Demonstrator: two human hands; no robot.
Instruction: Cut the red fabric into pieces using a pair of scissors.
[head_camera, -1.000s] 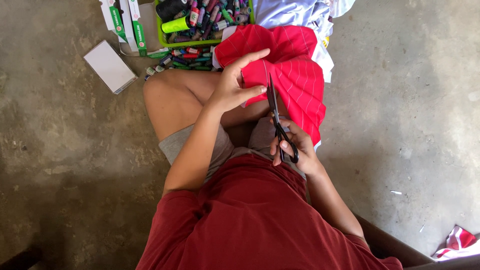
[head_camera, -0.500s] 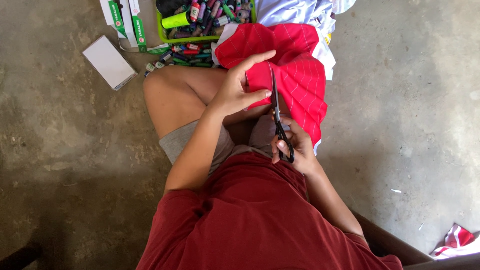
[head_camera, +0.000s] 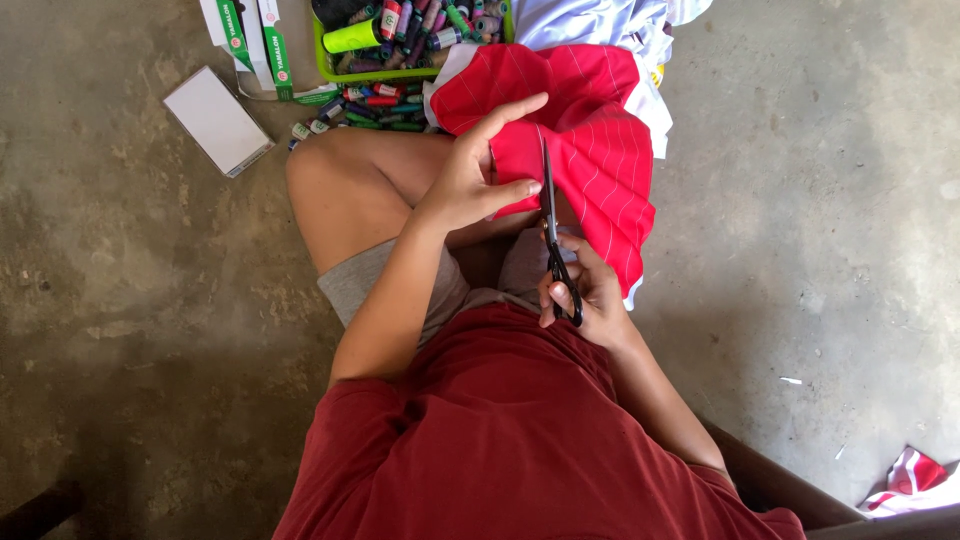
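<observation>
A white flat box (head_camera: 218, 120) lies on the concrete floor (head_camera: 120, 300) at far left, near a green tray (head_camera: 330, 70) packed with thread spools (head_camera: 400, 20). The left hand (head_camera: 470, 180) pinches the edge of the red fabric (head_camera: 600, 130), a bright cloth with thin pale stripes draped over the person's lap. The right hand (head_camera: 585, 295) is clamped on the black scissors (head_camera: 553, 240), whose blades lie against the cloth.

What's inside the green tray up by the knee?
The green tray holds thread spools in mixed colours, including one large yellow-green spool. More spools lie outside along its front wall. The red striped fabric covers its right end.
</observation>
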